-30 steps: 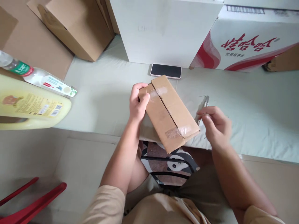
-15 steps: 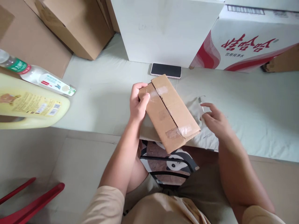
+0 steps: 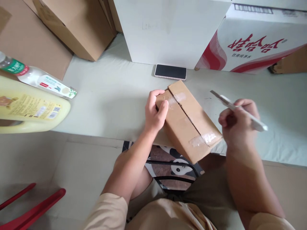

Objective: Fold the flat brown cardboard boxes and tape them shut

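Note:
A small brown cardboard box (image 3: 189, 121) is tilted at the front edge of the table, its center seam and clear tape strips facing up. My left hand (image 3: 155, 110) grips its upper left corner, thumb on top. To the right of the box, my right hand (image 3: 240, 123) holds a light-coloured utility knife (image 3: 257, 124), blade pointing up and left, apart from the box. The tape crosses the seam near both ends of the box.
A phone (image 3: 170, 72) lies beyond the box on the cloth-covered table (image 3: 96, 95). Large cartons (image 3: 168, 32) stand behind it. At left are a yellow jug (image 3: 35, 108) and a bottle (image 3: 45, 81). Red bars (image 3: 40, 209) show at lower left.
The box and my left hand have shifted right. My right hand has risen off the cloth and moved right, and the knife now shows fully in it.

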{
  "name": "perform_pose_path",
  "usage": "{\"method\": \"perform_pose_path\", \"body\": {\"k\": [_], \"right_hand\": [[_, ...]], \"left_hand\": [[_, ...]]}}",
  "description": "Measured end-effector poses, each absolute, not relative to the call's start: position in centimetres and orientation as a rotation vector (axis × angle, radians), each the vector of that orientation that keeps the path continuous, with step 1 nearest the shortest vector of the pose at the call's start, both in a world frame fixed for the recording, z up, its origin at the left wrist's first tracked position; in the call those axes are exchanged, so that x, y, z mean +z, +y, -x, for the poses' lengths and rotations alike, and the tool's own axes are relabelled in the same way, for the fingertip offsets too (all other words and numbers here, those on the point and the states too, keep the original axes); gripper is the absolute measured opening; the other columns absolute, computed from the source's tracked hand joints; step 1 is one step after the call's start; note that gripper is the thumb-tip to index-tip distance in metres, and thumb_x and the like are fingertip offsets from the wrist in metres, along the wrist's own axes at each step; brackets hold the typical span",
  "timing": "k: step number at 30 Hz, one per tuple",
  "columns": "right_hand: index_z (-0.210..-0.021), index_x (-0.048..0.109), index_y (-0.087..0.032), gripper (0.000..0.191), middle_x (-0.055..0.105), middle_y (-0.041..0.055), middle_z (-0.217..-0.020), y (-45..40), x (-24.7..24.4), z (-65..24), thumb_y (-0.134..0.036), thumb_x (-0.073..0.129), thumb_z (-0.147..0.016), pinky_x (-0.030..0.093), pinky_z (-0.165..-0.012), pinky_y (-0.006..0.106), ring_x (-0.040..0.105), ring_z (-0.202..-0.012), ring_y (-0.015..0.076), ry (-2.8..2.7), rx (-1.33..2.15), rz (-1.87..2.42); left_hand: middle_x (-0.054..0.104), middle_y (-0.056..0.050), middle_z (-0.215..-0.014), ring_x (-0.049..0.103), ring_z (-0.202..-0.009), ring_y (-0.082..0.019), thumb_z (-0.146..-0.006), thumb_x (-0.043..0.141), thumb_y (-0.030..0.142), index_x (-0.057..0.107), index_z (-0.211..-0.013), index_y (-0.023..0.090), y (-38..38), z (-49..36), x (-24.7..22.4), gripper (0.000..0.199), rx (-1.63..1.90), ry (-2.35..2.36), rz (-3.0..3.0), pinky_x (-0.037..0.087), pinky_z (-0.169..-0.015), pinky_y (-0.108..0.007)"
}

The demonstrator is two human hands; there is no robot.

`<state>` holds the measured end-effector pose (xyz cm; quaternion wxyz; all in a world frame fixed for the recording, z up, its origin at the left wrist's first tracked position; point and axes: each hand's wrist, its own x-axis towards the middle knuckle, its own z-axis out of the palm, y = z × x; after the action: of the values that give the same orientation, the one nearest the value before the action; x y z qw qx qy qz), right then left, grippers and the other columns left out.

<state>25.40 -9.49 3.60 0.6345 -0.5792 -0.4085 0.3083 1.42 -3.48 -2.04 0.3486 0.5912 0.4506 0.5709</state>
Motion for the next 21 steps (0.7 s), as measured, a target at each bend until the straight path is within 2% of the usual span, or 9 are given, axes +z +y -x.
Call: {"method": "perform_pose_path", "body": {"k": [3,6,9,11,13,17,21], "right_hand": [[-0.088,0.059,-0.028,0.027,0.043,-0.0076,-0.054,-10.3,4.9,-25.0,-0.052,0.07,-0.087,0.022,-0.033,0.03,0.042,-0.036,0.0133,-1.044,0.571,1.147],[-0.091,0.068,-0.026,0.044,0.055,-0.0024,-0.064,-11.6,6.0,-24.0,-0.07,0.063,-0.093,0.04,-0.044,0.033,0.055,-0.048,0.0155,-1.212,0.364,1.147],[-0.104,0.074,-0.026,0.031,0.072,0.0025,-0.08,-12.6,6.7,-23.2,-0.055,0.064,-0.1,0.05,-0.061,0.034,0.07,-0.071,0.0197,-1.572,0.309,1.335],[-0.11,0.074,-0.028,0.019,0.077,0.0042,-0.093,-12.9,7.1,-23.0,-0.042,0.068,-0.099,0.053,-0.069,0.035,0.074,-0.082,0.0216,-1.828,0.336,1.332],[-0.114,0.073,-0.028,0.017,0.079,0.0055,-0.101,-12.9,7.3,-23.0,-0.035,0.068,-0.099,0.054,-0.078,0.038,0.075,-0.091,0.0237,-1.971,0.298,1.289],[-0.115,0.071,-0.028,0.019,0.079,0.0062,-0.104,-12.9,7.4,-22.9,-0.025,0.065,-0.098,0.05,-0.082,0.04,0.074,-0.093,0.0244,-2.027,0.174,1.307],[-0.111,0.072,-0.029,0.015,0.081,0.0068,-0.114,-13.0,7.5,-22.6,-0.027,0.064,-0.098,0.051,-0.083,0.043,0.075,-0.1,0.0265,-2.043,0.161,1.347]], "left_hand": [[0.07,-0.008,-0.111,0.069,-0.104,-0.025,-0.099,0.057,0.058,0.057,-0.122,0.026,-4.1,-2.1,-1.8,0.04,1.457,1.156,-1.561,0.058,-0.09,-0.041],[0.07,-0.01,-0.119,0.069,-0.114,-0.028,-0.1,0.053,0.066,0.056,-0.125,0.026,-4.5,-2.4,-1.8,0.047,1.416,1.131,-1.584,0.057,-0.097,-0.044],[0.07,-0.01,-0.12,0.069,-0.115,-0.028,-0.097,0.053,0.073,0.056,-0.125,0.026,-4.6,-2.5,-1.9,0.054,1.412,1.105,-1.561,0.058,-0.097,-0.044],[0.071,-0.01,-0.119,0.07,-0.113,-0.028,-0.096,0.055,0.074,0.057,-0.125,0.026,-4.5,-2.5,-2.0,0.056,1.405,1.085,-1.542,0.058,-0.096,-0.043],[0.072,-0.009,-0.119,0.07,-0.11,-0.027,-0.095,0.056,0.073,0.057,-0.125,0.026,-4.3,-2.5,-2.1,0.055,1.391,1.065,-1.532,0.058,-0.096,-0.043],[0.071,-0.009,-0.118,0.07,-0.107,-0.026,-0.096,0.058,0.064,0.058,-0.125,0.026,-4.1,-2.6,-2.3,0.048,1.386,1.056,-1.521,0.058,-0.094,-0.042],[0.071,-0.008,-0.116,0.069,-0.105,-0.025,-0.096,0.057,0.056,0.057,-0.124,0.025,-4.1,-2.6,-2.2,0.041,1.388,1.075,-1.537,0.058,-0.091,-0.042]]}}
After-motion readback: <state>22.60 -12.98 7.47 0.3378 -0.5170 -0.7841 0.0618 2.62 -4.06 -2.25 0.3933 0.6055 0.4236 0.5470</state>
